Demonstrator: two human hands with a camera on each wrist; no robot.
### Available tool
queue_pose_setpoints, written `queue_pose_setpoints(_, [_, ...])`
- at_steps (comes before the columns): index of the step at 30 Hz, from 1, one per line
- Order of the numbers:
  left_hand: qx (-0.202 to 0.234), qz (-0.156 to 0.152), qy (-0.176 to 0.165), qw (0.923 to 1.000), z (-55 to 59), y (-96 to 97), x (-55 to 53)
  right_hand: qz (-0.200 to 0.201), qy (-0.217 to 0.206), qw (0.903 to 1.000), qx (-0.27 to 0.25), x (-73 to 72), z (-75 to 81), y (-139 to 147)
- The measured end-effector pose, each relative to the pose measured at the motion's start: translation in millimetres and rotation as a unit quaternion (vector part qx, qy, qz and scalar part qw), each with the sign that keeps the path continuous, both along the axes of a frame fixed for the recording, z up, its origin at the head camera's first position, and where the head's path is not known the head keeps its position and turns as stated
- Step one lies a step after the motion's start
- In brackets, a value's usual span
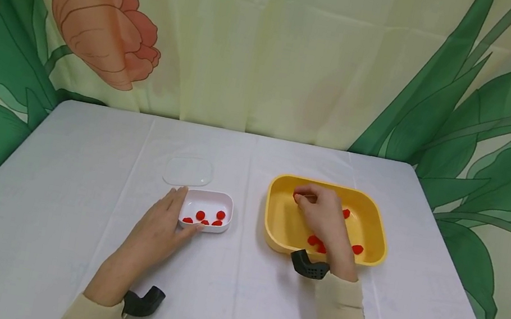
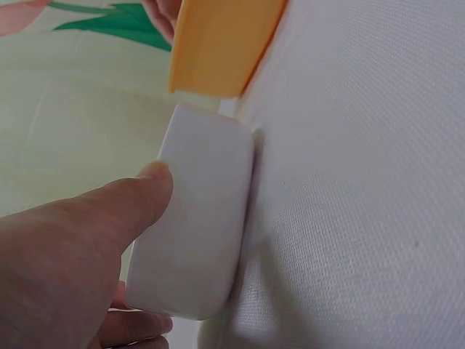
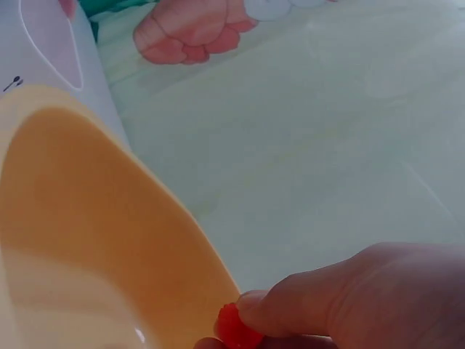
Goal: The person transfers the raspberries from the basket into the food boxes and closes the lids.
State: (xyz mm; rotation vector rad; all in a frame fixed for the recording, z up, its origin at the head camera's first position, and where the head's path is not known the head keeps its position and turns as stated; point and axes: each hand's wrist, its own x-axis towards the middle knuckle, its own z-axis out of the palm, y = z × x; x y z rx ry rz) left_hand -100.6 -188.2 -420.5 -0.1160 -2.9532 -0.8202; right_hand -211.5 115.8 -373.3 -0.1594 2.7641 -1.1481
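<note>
My left hand (image 1: 156,230) holds a small white box (image 1: 227,214) at its left end, thumb on the near side and fingers at the left side. In the left wrist view, the thumb presses the wall of the white box (image 2: 192,211). Several small red pieces (image 1: 200,215) lie inside it. Over the yellow tub (image 1: 285,224), my right hand (image 1: 323,214) pinches one red piece, seen in the right wrist view as a bumpy, berry-like red ball (image 3: 238,326). More red pieces (image 1: 357,249) lie in the tub, partly hidden by the hand.
A clear plastic lid (image 1: 188,171) lies flat behind the white box. Both containers stand apart on a white tablecloth (image 1: 232,292). A printed curtain (image 1: 273,60) hangs along the table's far edge.
</note>
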Motion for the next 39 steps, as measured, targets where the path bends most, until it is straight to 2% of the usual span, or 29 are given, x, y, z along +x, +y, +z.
queue_pose_setpoints(17, [-0.005,-0.001,0.004,1.0,0.7,-0.7,-0.5,0.03,0.055,0.9941,-0.089,5.6,1.1,-19])
queue_pose_setpoints(28, [-0.004,0.006,-0.012,0.9999,1.6,0.4,-0.2,0.074,0.053,0.9875,-0.128,13.1,3.3,-35])
queue_pose_setpoints(39, [-0.005,0.006,-0.021,0.9997,2.2,-0.3,-0.3,0.086,0.033,0.9855,-0.143,20.2,3.5,-53])
